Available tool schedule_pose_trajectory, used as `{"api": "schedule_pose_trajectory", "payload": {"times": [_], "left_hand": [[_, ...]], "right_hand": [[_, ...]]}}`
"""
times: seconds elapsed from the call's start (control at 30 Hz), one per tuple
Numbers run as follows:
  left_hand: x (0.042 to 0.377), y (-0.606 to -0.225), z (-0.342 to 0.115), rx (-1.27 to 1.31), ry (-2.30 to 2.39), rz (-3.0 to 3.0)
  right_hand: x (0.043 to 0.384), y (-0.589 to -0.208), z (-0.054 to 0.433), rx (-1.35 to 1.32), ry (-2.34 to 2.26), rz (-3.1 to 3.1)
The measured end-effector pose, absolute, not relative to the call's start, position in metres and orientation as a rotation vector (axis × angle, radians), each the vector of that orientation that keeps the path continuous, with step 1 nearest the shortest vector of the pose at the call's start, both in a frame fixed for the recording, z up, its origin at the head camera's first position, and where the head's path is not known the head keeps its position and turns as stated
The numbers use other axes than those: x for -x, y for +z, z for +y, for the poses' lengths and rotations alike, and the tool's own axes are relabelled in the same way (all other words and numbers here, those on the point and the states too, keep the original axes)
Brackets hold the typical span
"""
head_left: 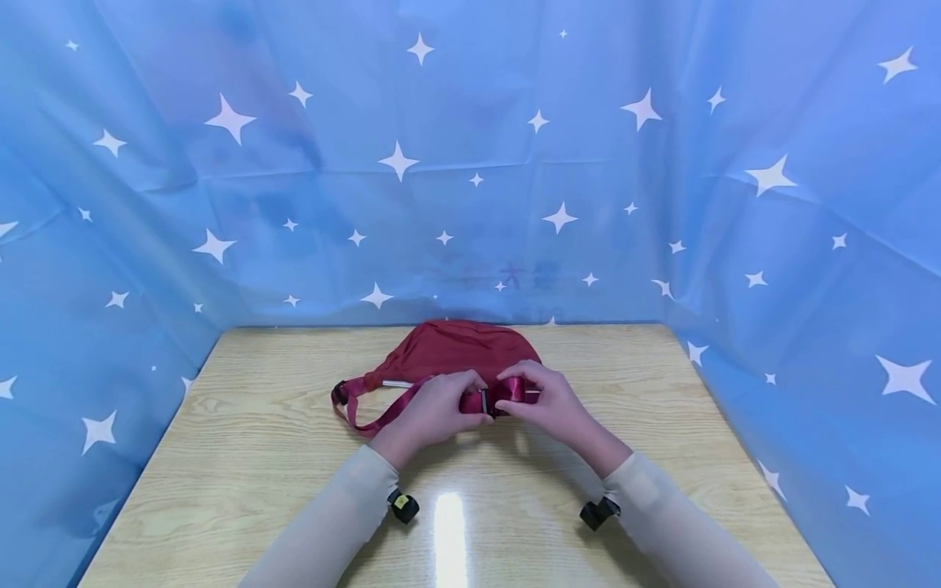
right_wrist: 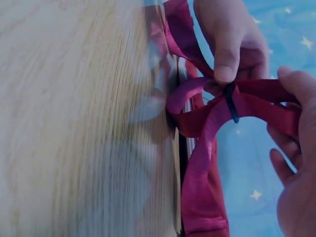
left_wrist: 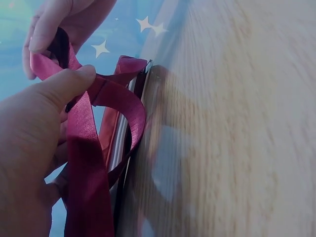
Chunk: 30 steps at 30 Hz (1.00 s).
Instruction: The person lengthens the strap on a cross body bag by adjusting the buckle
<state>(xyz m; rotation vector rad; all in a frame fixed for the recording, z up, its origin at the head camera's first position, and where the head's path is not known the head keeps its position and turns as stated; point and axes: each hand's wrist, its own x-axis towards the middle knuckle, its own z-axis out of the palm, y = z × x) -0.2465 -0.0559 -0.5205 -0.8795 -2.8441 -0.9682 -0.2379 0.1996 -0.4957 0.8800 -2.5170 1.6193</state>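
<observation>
A dark red waist bag (head_left: pixel 463 349) lies at the far edge of the table, with its strap drawn toward me. My left hand (head_left: pixel 439 402) pinches the red webbing strap (left_wrist: pixel 85 163) beside a black slider buckle (right_wrist: pixel 231 102), thumb on top. On the other side of the buckle, my right hand (head_left: pixel 550 400) holds a loop of the same strap between thumb and fingers. The webbing passes through the slider, and slack curls below it in the right wrist view. How the strap threads inside the buckle is partly hidden.
The wooden table (head_left: pixel 257 490) spreads around the bag. Another black buckle (head_left: pixel 340 394) sits on the strap's left bend. Behind and beside the table hangs a blue cloth (head_left: pixel 470 98) with white stars. Black wrist cameras (head_left: pixel 403 506) hang below both sleeves.
</observation>
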Motion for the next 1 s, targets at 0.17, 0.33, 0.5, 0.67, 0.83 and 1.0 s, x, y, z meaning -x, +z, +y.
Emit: {"api": "schedule_pose_trajectory", "payload": {"times": [0.17,0.33,0.5,0.67,0.83,1.0], "left_hand": [[0.247,-0.522,-0.057,0.898,-0.95,-2.831],[0.247,-0.522,-0.059,0.895,-0.939,-2.831],[0.245,-0.521,-0.06,0.889,-0.947,-2.839],[0.245,-0.521,-0.059,0.902,-0.929,-2.837],[0.245,-0.521,-0.06,0.912,-0.912,-2.84],[0.246,-0.524,-0.061,0.913,-0.931,-2.848]], "right_hand": [[0.236,-0.495,0.206,-0.829,1.682,-2.482],[0.235,-0.494,0.211,-0.835,1.699,-2.443],[0.234,-0.493,0.214,-0.833,1.672,-2.44],[0.233,-0.493,0.216,-0.835,1.683,-2.432],[0.234,-0.494,0.217,-0.868,1.683,-2.465],[0.235,-0.498,0.226,-0.887,1.627,-2.467]]}}
